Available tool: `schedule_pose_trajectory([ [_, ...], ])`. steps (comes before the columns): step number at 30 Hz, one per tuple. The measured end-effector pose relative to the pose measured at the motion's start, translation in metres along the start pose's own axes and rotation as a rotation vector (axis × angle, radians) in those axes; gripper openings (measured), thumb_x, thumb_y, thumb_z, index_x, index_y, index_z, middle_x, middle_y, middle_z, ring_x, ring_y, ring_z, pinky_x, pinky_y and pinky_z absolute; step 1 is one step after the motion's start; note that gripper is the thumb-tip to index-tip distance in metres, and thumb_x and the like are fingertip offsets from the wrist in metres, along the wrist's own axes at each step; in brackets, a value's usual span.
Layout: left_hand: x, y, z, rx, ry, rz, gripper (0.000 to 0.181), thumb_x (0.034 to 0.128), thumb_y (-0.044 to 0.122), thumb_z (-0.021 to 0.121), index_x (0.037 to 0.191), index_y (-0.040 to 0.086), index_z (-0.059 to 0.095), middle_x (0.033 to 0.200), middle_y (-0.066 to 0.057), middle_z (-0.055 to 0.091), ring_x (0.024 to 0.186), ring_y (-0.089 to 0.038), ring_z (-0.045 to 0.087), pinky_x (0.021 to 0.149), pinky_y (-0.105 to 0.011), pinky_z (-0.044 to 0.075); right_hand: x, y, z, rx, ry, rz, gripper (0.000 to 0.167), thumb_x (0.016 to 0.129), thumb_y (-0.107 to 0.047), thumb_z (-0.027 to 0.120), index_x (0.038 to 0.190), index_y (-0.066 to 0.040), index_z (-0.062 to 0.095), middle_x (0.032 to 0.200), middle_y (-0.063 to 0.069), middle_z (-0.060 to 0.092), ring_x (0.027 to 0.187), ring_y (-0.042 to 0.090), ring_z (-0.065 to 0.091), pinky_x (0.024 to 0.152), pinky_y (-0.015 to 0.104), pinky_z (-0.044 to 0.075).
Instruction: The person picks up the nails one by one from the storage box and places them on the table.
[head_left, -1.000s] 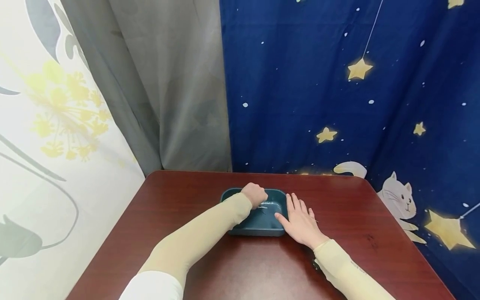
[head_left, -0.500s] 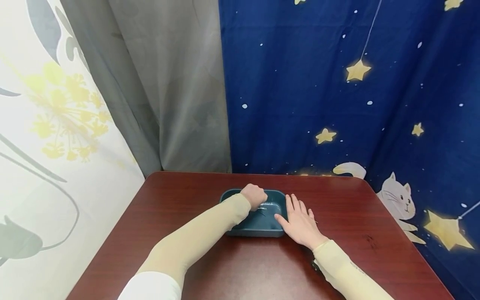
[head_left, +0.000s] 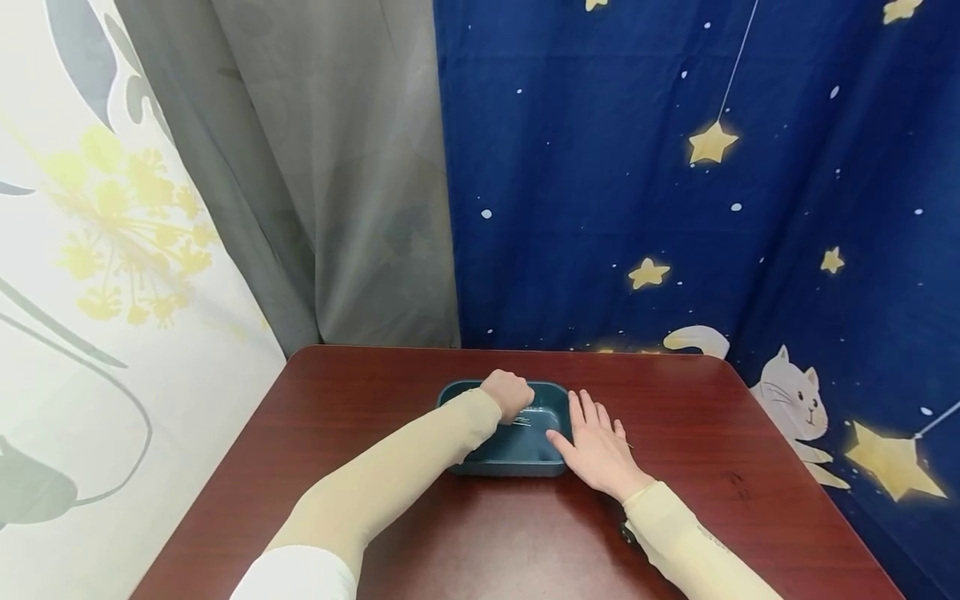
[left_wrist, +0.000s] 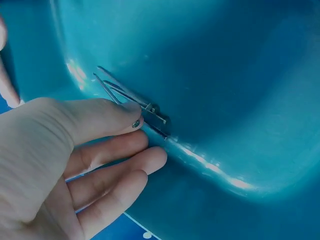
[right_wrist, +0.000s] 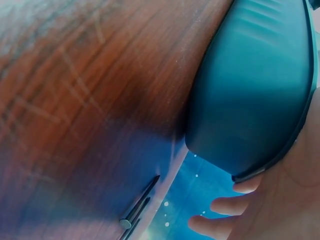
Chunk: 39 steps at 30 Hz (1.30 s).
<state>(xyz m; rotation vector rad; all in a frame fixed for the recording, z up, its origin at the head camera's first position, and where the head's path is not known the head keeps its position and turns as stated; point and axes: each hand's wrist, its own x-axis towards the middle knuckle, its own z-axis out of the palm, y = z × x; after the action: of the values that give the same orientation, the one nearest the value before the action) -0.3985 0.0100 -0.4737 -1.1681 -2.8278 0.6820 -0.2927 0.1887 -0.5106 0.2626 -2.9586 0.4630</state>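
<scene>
A dark teal plastic tray with rounded corners sits toward the back of the table. My left hand reaches down into it. Up close in the left wrist view, the thumb and forefinger of that left hand pinch a nail, its small round head showing at the thumb tip. Several slim metal nails lie beside the fingertips on the tray floor. Flat and with fingers stretched, my right hand rests against the tray's right rim. Part of the nails is hidden by the left hand in the head view.
More dark nails lie on the wooden table, just right of the right hand. Behind the table hang a grey curtain and a blue star curtain. A pale patterned curtain borders the left side.
Both hands stay nearly in place. Inside the tray, the silvery nails beside my left hand look slightly shifted and more spread out. The view has drifted a little.
</scene>
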Motion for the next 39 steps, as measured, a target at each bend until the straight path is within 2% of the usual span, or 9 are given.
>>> schedule_pose_trajectory([
  [3, -0.002, -0.004, 0.000, -0.006, 0.041, -0.010, 0.010, 0.0862, 0.021, 0.080, 0.094, 0.026, 0.077, 0.075, 0.008, 0.066, 0.066, -0.010, 0.061, 0.067, -0.031, 0.057, 0.001, 0.001, 0.000, -0.010, 0.005, -0.002, 0.098, 0.095, -0.074, 0.040, 0.161, -0.005, 0.019, 0.163, 0.020, 0.022, 0.144, 0.046, 0.028, 0.107, 0.073, 0.024],
  [8, -0.011, -0.009, -0.005, -0.067, 0.046, -0.022, 0.006, 0.0875, 0.019, 0.078, 0.090, 0.024, 0.076, 0.071, 0.008, 0.064, 0.062, -0.009, 0.058, 0.063, -0.031, 0.056, 0.001, 0.001, 0.001, -0.002, 0.009, -0.003, 0.092, 0.097, -0.064, 0.050, 0.160, -0.004, 0.020, 0.163, 0.021, 0.022, 0.144, 0.046, 0.028, 0.107, 0.073, 0.023],
  [11, -0.018, -0.012, -0.008, -0.124, 0.046, -0.033, 0.005, 0.0876, 0.018, 0.078, 0.089, 0.023, 0.077, 0.068, 0.008, 0.062, 0.059, -0.009, 0.056, 0.061, -0.030, 0.055, 0.000, 0.001, 0.001, -0.001, 0.007, -0.002, 0.094, 0.096, -0.069, 0.046, 0.160, -0.004, 0.020, 0.163, 0.021, 0.021, 0.144, 0.046, 0.026, 0.107, 0.073, 0.022],
  [15, -0.027, -0.015, -0.010, -0.179, 0.085, -0.050, 0.006, 0.0856, 0.020, 0.081, 0.090, 0.021, 0.079, 0.068, 0.008, 0.064, 0.058, -0.009, 0.056, 0.060, -0.029, 0.055, -0.002, 0.001, -0.003, 0.008, -0.004, 0.001, 0.097, 0.095, -0.075, 0.038, 0.161, -0.006, 0.019, 0.165, 0.020, 0.019, 0.146, 0.046, 0.024, 0.108, 0.073, 0.020],
  [21, -0.041, -0.022, -0.014, -0.271, 0.142, -0.065, 0.004, 0.0843, 0.019, 0.082, 0.086, 0.019, 0.079, 0.061, 0.008, 0.060, 0.055, -0.009, 0.055, 0.054, -0.026, 0.052, -0.003, 0.001, -0.004, 0.029, 0.018, -0.010, 0.090, 0.097, -0.066, 0.047, 0.160, -0.006, 0.024, 0.165, 0.018, 0.019, 0.146, 0.046, 0.024, 0.109, 0.073, 0.018],
  [26, -0.058, -0.029, -0.016, -0.310, 0.200, -0.084, 0.010, 0.0826, 0.015, 0.081, 0.076, 0.020, 0.075, 0.066, 0.007, 0.059, 0.058, -0.009, 0.054, 0.052, -0.026, 0.049, -0.002, 0.005, 0.003, -0.011, 0.002, -0.013, 0.098, 0.094, -0.078, 0.034, 0.161, -0.008, 0.021, 0.166, 0.016, 0.016, 0.146, 0.046, 0.023, 0.109, 0.072, 0.019],
  [31, -0.077, -0.038, -0.016, -0.351, 0.292, -0.140, 0.026, 0.0810, 0.013, 0.080, 0.062, 0.022, 0.064, 0.071, 0.005, 0.058, 0.061, -0.012, 0.054, 0.049, -0.029, 0.048, -0.001, 0.007, 0.005, -0.031, 0.024, -0.035, 0.099, 0.093, -0.080, 0.028, 0.161, -0.008, 0.023, 0.166, 0.013, 0.017, 0.147, 0.044, 0.024, 0.109, 0.072, 0.018],
  [34, -0.088, -0.045, -0.013, -0.369, 0.334, -0.186, 0.025, 0.0805, 0.014, 0.080, 0.062, 0.022, 0.065, 0.075, 0.004, 0.057, 0.066, -0.014, 0.054, 0.052, -0.031, 0.048, -0.002, 0.006, 0.004, -0.035, 0.044, -0.059, 0.096, 0.095, -0.076, 0.033, 0.160, -0.007, 0.025, 0.166, 0.012, 0.019, 0.147, 0.043, 0.025, 0.109, 0.073, 0.019],
  [39, -0.107, -0.057, -0.005, -0.393, 0.369, -0.251, 0.021, 0.0813, 0.014, 0.078, 0.064, 0.021, 0.069, 0.078, 0.002, 0.057, 0.070, -0.019, 0.053, 0.058, -0.035, 0.049, -0.004, 0.005, 0.001, -0.028, 0.028, -0.075, 0.092, 0.097, -0.071, 0.040, 0.160, -0.006, 0.024, 0.167, 0.011, 0.017, 0.148, 0.042, 0.023, 0.109, 0.074, 0.016],
])
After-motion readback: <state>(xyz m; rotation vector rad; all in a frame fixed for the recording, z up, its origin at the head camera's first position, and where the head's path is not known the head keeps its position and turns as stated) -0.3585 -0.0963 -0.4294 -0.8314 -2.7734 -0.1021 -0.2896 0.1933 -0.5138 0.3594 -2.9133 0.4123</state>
